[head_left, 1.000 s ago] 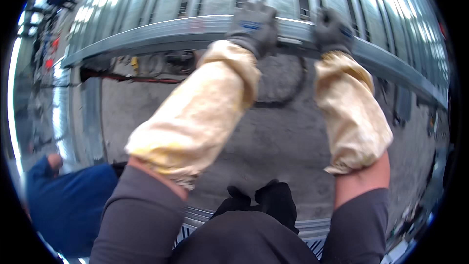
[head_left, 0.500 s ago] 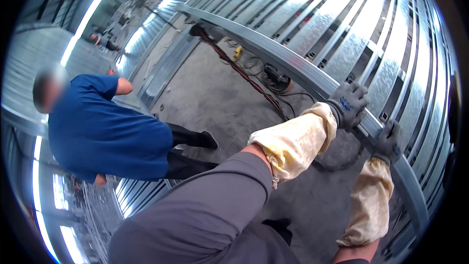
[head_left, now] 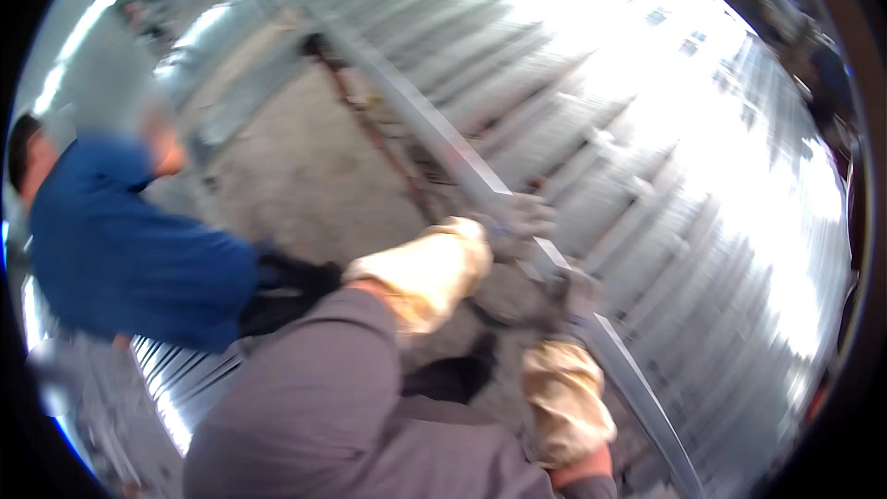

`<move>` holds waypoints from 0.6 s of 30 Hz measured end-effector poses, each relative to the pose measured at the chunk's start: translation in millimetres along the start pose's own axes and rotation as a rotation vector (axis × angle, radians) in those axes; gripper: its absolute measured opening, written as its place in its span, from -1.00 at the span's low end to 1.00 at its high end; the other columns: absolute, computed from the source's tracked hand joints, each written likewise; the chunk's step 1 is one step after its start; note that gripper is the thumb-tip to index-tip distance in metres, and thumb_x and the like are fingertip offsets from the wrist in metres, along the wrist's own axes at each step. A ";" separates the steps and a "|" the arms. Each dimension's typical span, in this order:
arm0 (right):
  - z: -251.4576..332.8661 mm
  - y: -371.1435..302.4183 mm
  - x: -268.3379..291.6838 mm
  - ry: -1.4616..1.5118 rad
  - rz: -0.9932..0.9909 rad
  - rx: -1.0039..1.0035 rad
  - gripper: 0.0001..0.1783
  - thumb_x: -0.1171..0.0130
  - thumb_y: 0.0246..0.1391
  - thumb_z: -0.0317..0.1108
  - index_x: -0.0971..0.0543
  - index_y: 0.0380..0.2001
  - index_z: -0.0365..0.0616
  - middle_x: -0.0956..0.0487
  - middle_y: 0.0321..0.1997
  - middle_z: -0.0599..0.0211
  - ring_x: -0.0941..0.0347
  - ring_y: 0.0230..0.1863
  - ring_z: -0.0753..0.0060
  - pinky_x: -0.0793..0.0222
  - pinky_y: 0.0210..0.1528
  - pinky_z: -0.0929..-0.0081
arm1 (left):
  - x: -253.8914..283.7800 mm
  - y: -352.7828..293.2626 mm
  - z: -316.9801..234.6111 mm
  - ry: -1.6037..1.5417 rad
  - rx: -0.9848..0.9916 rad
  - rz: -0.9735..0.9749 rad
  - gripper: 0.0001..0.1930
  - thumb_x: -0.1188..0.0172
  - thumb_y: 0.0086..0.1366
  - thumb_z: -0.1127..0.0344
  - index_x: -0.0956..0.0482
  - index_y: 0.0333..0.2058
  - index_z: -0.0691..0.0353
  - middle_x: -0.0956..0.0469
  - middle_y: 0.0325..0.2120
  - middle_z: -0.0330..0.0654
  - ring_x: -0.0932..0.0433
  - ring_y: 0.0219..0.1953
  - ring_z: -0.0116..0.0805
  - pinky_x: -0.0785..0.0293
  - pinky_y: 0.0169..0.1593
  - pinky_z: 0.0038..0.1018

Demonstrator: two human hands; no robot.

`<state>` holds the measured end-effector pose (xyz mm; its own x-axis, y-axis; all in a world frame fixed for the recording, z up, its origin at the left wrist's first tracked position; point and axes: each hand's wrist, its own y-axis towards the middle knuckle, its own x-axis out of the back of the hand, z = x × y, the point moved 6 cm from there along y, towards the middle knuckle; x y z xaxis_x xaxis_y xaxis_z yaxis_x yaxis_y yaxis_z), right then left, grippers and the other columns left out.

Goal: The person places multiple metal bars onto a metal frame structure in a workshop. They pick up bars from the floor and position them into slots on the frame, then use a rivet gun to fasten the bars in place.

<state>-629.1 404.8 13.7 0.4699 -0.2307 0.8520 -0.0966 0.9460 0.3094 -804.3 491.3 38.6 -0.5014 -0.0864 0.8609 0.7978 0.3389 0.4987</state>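
A large frame of shiny metal slats [head_left: 637, 249] fills the right side, bordered along its near edge by a long metal rail [head_left: 413, 103]. My left hand [head_left: 519, 225], in a grey glove with a cream sleeve cover [head_left: 420, 273], is closed over this rail. A little nearer to me, my right hand [head_left: 571, 300], gloved and sleeved the same way, also wraps round it. Motion smears the fingers, and their undersides are hidden behind the rail.
A person in a blue shirt [head_left: 139, 240] stands close on my left. Dark and red cables [head_left: 370, 129] run beneath the frame over the grey concrete floor [head_left: 277, 157]. Another slatted metal piece [head_left: 171, 388] lies at lower left.
The whole view has swung, so my hands and the rail appear farther left. Both hands remain on the rail. The person in blue shows farther left, and the picture has blurred.
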 end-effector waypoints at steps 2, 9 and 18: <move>-10.6 -10.5 -25.7 -0.004 0.062 -0.002 -0.75 -0.26 -0.07 -0.26 -0.53 -0.25 0.06 -0.55 -0.20 0.16 -0.43 -0.08 -0.08 -0.30 0.01 -0.02 | 4.3 -9.6 3.8 -0.037 0.205 0.039 -0.36 -0.33 -0.15 0.18 -0.55 0.03 0.12 -0.49 0.09 -0.11 -0.42 0.20 0.01 -0.37 0.24 -0.06; -57.0 -56.1 112.9 0.200 -0.064 0.084 -0.62 -0.35 -0.03 -0.24 -0.60 -0.09 0.01 -0.57 -0.08 0.29 -0.45 0.12 0.14 -0.21 0.32 -0.01 | 16.0 24.0 -9.0 0.073 0.325 0.141 -0.56 -0.24 0.05 0.26 -0.60 -0.03 0.10 -0.50 0.07 -0.12 -0.41 0.17 0.01 -0.35 0.22 -0.05; -268.7 -154.3 237.5 -0.104 -0.194 -0.363 -0.61 -0.28 -0.03 -0.16 -0.59 -0.09 0.00 -0.57 -0.06 0.29 -0.44 0.06 0.07 -0.21 0.22 0.04 | -3.7 27.2 -17.0 0.186 0.481 0.291 -0.57 -0.26 -0.01 0.18 -0.60 -0.08 -0.01 -0.41 0.15 -0.08 -0.24 0.27 0.04 -0.13 0.32 0.06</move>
<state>-266.8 265.2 54.9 0.3560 -0.4164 0.8366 0.3088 0.8974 0.3153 -775.1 484.9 50.8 -0.1828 -0.0745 0.9803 0.6305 0.7562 0.1751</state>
